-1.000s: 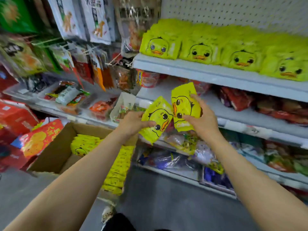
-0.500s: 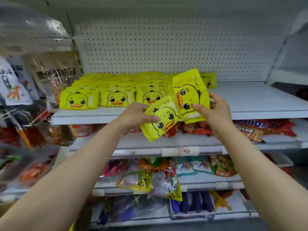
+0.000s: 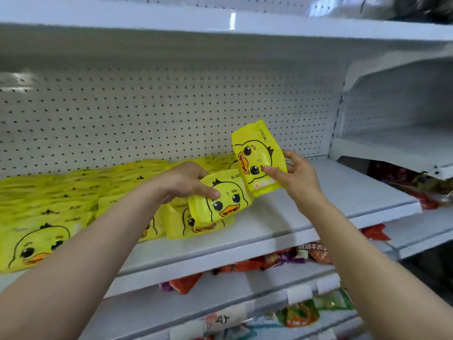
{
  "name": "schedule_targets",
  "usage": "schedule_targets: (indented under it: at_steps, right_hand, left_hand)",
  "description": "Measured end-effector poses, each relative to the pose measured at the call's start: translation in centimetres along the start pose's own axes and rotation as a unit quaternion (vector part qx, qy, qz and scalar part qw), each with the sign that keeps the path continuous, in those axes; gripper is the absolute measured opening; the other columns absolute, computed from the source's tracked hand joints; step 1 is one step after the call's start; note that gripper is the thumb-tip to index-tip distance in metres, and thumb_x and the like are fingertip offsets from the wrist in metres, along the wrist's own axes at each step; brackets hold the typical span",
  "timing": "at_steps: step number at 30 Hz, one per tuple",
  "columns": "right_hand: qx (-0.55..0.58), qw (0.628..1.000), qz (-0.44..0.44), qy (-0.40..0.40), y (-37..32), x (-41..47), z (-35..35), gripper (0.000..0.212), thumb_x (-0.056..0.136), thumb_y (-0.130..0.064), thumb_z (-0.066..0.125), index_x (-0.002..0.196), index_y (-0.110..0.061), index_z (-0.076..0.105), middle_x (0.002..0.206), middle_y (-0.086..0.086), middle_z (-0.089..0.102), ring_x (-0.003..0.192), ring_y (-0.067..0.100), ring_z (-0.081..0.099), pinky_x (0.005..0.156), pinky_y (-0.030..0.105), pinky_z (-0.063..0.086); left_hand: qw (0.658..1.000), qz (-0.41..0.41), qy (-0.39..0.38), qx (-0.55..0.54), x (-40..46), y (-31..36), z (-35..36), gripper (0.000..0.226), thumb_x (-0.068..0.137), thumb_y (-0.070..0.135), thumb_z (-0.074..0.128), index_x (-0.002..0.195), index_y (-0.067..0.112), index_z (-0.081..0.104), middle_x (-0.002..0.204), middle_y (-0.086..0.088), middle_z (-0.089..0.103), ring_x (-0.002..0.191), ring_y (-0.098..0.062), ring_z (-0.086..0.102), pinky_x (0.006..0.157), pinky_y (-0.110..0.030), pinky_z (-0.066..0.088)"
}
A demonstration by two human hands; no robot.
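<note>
My left hand (image 3: 186,181) grips a yellow duck-face packet (image 3: 220,202) by its top left corner, just above the packets standing at the right end of the row. My right hand (image 3: 294,175) pinches a second yellow duck packet (image 3: 257,158), held upright and turned sideways, just right of the first. Both packets hover over the white shelf (image 3: 306,207). Rows of the same yellow duck packets (image 3: 73,192) fill the shelf's left part.
The shelf's right part is bare white metal, with a pegboard back wall (image 3: 171,106). Another white shelf (image 3: 220,23) runs overhead. A neighbouring shelf unit (image 3: 392,143) stands at the right. Red and mixed snack bags (image 3: 282,258) lie on the lower shelves.
Both hands have risen with their packets to the duck shelf. The left packet has come down next to the row's end, and the view has tilted up and closer.
</note>
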State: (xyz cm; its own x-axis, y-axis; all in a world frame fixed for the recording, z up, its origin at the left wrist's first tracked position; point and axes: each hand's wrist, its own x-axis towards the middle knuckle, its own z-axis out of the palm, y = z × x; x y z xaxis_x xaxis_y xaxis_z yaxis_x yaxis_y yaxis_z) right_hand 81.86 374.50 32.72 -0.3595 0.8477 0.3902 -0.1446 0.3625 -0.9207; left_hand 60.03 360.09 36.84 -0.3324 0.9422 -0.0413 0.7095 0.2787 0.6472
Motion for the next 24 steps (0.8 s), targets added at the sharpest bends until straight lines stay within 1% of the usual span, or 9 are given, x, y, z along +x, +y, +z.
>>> schedule_targets:
  at_steps: [2, 4, 7, 11, 12, 14, 16, 21, 24]
  right_hand:
    - [-0.002, 1.0, -0.008, 0.01, 0.5, 2.1, -1.2, 0.047, 0.076, -0.004, 0.08, 0.118, -0.014, 0.061, 0.09, 0.0, 0.076, 0.078, 0.016, 0.074, 0.067, 0.028, 0.059]
    - [-0.008, 1.0, -0.013, 0.018, 1.2, 3.7, -2.6, 0.049, 0.076, -0.005, 0.081, 0.119, -0.015, 0.061, 0.092, 0.002, 0.076, 0.078, 0.015, 0.073, 0.065, 0.025, 0.058]
    - [-0.007, 1.0, -0.015, 0.023, 2.3, 6.1, -4.8, 0.05, 0.076, -0.005, 0.081, 0.12, -0.018, 0.061, 0.095, 0.002, 0.075, 0.08, 0.014, 0.073, 0.066, 0.024, 0.058]
    - [0.0, 1.0, -0.004, 0.009, 3.1, 9.6, -6.7, 0.05, 0.077, -0.005, 0.08, 0.12, -0.017, 0.06, 0.094, -0.002, 0.075, 0.08, 0.013, 0.074, 0.063, 0.021, 0.056]
    - [-0.001, 1.0, -0.002, 0.003, 3.3, 10.5, -7.0, 0.05, 0.077, -0.005, 0.08, 0.121, -0.017, 0.06, 0.093, -0.003, 0.075, 0.08, 0.012, 0.074, 0.063, 0.02, 0.056]
    - [-0.005, 1.0, -0.005, -0.009, 3.5, 12.2, -7.4, 0.049, 0.077, -0.006, 0.08, 0.12, -0.019, 0.059, 0.092, -0.006, 0.075, 0.079, 0.009, 0.073, 0.064, 0.02, 0.056]
    - [-0.005, 1.0, -0.011, -0.022, 3.7, 13.5, -7.8, 0.049, 0.077, -0.006, 0.08, 0.12, -0.018, 0.059, 0.093, -0.005, 0.075, 0.08, 0.009, 0.073, 0.065, 0.02, 0.056]
    - [-0.002, 0.999, -0.019, -0.043, 4.7, 15.9, -9.3, 0.049, 0.078, -0.004, 0.079, 0.122, -0.015, 0.061, 0.083, -0.012, 0.076, 0.078, 0.009, 0.073, 0.064, 0.02, 0.055]
    - [0.001, 0.998, -0.018, -0.057, 5.5, 16.6, -10.0, 0.05, 0.077, -0.005, 0.079, 0.122, -0.016, 0.061, 0.087, -0.01, 0.076, 0.081, 0.011, 0.073, 0.066, 0.023, 0.056]
  left_hand:
    - [1.0, 0.002, -0.005, 0.019, 3.2, 1.2, 0.4, 0.074, 0.073, 0.036, 0.082, 0.134, 0.006, 0.052, 0.127, -0.006, 0.058, 0.119, -0.022, 0.052, 0.089, -0.027, 0.037]
    - [0.998, 0.017, -0.013, 0.055, 6.2, 2.3, 0.9, 0.084, 0.068, 0.043, 0.084, 0.138, 0.009, 0.05, 0.141, -0.005, 0.051, 0.127, -0.024, 0.049, 0.099, -0.029, 0.039]
    - [0.994, 0.023, -0.003, 0.104, 10.3, 3.4, 1.6, 0.069, 0.067, 0.047, 0.084, 0.121, 0.011, 0.062, 0.122, -0.001, 0.062, 0.111, -0.022, 0.057, 0.099, -0.038, 0.047]
    - [0.992, 0.02, 0.005, 0.123, 14.3, 5.3, 2.7, 0.047, 0.073, 0.044, 0.08, 0.105, 0.014, 0.062, 0.113, -0.004, 0.064, 0.1, -0.02, 0.059, 0.081, -0.03, 0.049]
    - [0.991, 0.018, 0.004, 0.133, 15.1, 5.7, 2.9, 0.049, 0.075, 0.043, 0.079, 0.109, 0.012, 0.062, 0.117, -0.005, 0.062, 0.103, -0.022, 0.058, 0.08, -0.029, 0.048]
    - [0.988, 0.007, 0.002, 0.152, 16.8, 6.0, 3.4, 0.063, 0.078, 0.041, 0.078, 0.127, 0.009, 0.056, 0.13, -0.006, 0.056, 0.117, -0.025, 0.053, 0.094, -0.033, 0.046]
    - [0.986, -0.006, 0.005, 0.166, 18.1, 5.9, 3.8, 0.065, 0.078, 0.04, 0.077, 0.132, 0.011, 0.054, 0.132, -0.003, 0.054, 0.123, -0.025, 0.05, 0.098, -0.034, 0.043]
    - [0.982, -0.009, 0.017, 0.188, 19.9, 4.7, 4.5, 0.046, 0.078, 0.038, 0.077, 0.116, 0.016, 0.061, 0.114, -0.001, 0.059, 0.113, -0.023, 0.055, 0.083, -0.028, 0.041]
    - [0.978, -0.008, 0.044, 0.202, 20.6, 4.2, 4.9, 0.055, 0.078, 0.036, 0.077, 0.126, 0.016, 0.058, 0.118, -0.003, 0.056, 0.116, -0.024, 0.052, 0.085, -0.028, 0.039]
